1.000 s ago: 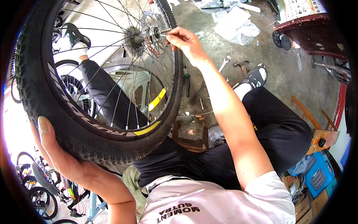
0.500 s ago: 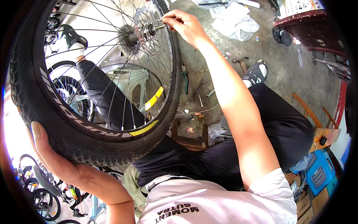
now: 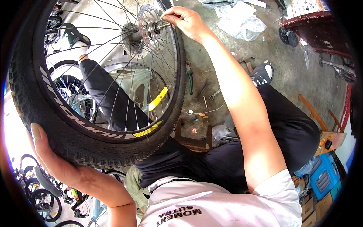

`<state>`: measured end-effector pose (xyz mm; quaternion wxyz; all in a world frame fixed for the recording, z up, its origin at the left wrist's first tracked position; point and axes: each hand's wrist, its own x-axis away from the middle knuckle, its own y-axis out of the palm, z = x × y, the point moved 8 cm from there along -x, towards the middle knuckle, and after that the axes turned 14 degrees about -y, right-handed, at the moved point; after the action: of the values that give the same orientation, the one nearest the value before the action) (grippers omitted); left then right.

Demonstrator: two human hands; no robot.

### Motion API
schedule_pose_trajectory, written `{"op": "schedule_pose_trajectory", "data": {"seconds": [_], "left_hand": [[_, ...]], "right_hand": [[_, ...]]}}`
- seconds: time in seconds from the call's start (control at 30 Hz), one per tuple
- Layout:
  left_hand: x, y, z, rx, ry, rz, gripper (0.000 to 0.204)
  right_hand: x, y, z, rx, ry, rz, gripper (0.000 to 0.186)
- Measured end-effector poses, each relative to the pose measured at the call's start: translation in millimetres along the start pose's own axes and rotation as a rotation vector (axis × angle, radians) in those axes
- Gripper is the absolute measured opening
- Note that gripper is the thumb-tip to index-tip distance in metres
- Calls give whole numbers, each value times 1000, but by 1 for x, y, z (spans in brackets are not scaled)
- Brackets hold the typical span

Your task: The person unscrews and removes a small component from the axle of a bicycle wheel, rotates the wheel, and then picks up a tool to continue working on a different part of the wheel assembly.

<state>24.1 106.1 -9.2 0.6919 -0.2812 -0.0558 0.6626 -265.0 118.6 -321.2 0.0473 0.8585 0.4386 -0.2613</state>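
Observation:
A bicycle wheel stands tilted in front of me, its knobby black tyre (image 3: 94, 145) nearest my body. My left hand (image 3: 56, 160) is closed around the tyre at the lower left, thumb on the sidewall and fingers mostly hidden behind. At the hub, my right hand (image 3: 186, 23) pinches thumb and forefinger beside the silver axle end (image 3: 164, 26). Whatever lies between those fingertips is too small to make out. A perforated brake disc (image 3: 145, 23) sits just left of them, with the sprocket cluster (image 3: 131, 38) beyond the spokes.
Pliers (image 3: 190, 77), a wrench (image 3: 214, 94) and a hammer (image 3: 248, 65) lie on the concrete floor. Clear plastic bags (image 3: 242, 22) are farther off. A wooden stool (image 3: 329, 142) and blue case (image 3: 325, 176) stand right; several bicycles (image 3: 45, 200) are lower left.
My right fingertips have shifted slightly against the axle end; the thin light piece seen at them earlier no longer shows. The wheel and my left hand stay nearly still.

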Motion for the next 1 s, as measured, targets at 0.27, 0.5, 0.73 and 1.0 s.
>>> {"op": "schedule_pose_trajectory", "data": {"seconds": [0.27,0.5,0.73,1.0], "left_hand": [[-15,-10,-16,106,-181,56,47],[16,2,7,-231,264,-84,49],[18,2,4,-314,303,-83,52],[20,3,3,-403,326,-75,54]], "right_hand": [[4,1,-4,-68,-45,2,16],[-1,0,6,-115,9,-5,14],[-7,-8,-19,78,-176,11,14],[-12,-6,-7,-31,-133,-67,16]]}}
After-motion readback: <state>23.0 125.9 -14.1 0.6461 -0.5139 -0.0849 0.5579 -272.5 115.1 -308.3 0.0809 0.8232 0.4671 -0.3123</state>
